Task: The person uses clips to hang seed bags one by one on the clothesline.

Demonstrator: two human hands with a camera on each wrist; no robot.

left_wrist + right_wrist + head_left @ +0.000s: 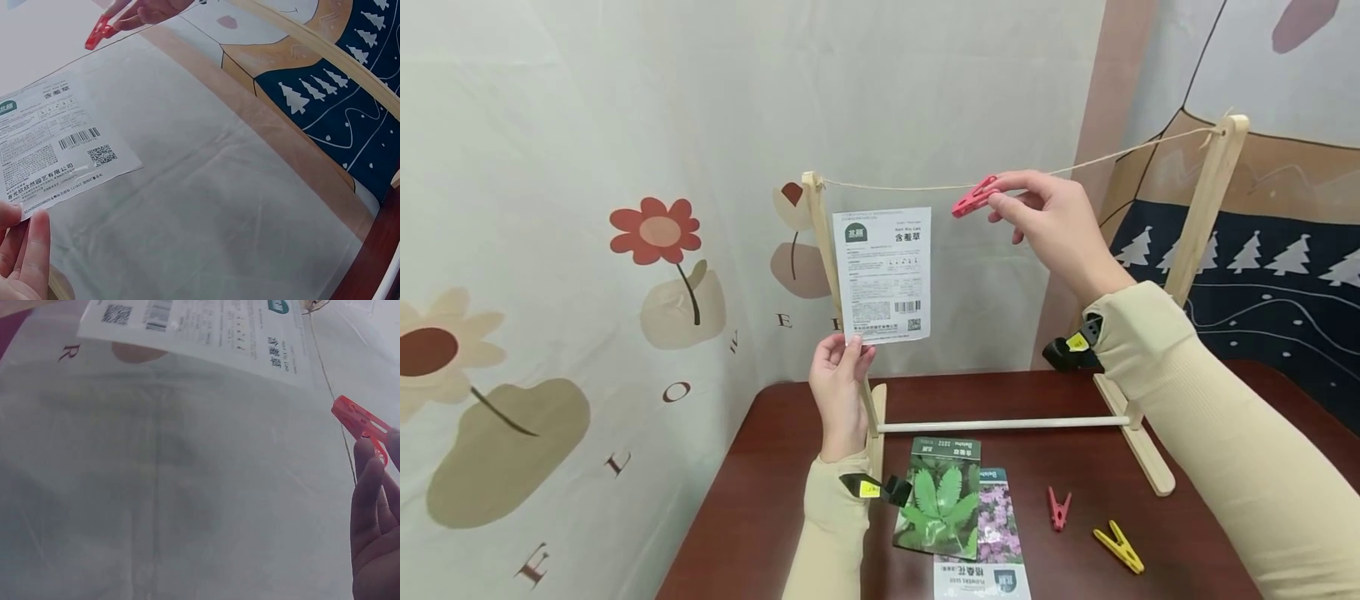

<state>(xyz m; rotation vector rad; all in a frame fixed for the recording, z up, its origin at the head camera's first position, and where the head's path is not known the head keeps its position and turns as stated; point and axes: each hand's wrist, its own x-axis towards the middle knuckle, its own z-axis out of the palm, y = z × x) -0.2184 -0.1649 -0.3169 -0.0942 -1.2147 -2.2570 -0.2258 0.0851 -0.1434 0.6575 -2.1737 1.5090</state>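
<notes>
My left hand (841,392) pinches the lower left corner of a white printed seed packet (887,279), held upright with its text side facing me. The packet's top edge sits a little below the string (898,187) near the left post. Over to the right, my right hand (1048,221) pinches a red clothespin (974,197) between thumb and fingers. Its tip points left towards the packet, and it overlaps the string in the head view. A gap separates clothespin and packet in the right wrist view, where the packet (206,337) hangs across the top.
A wooden frame with a left post (823,242), a right post (1206,208) and a white crossbar (1000,424) stands on the dark red table (722,517). In front lie a green leaf seed packet (942,500), a pink flower packet (1000,533), another red clothespin (1059,509) and a yellow clothespin (1120,547).
</notes>
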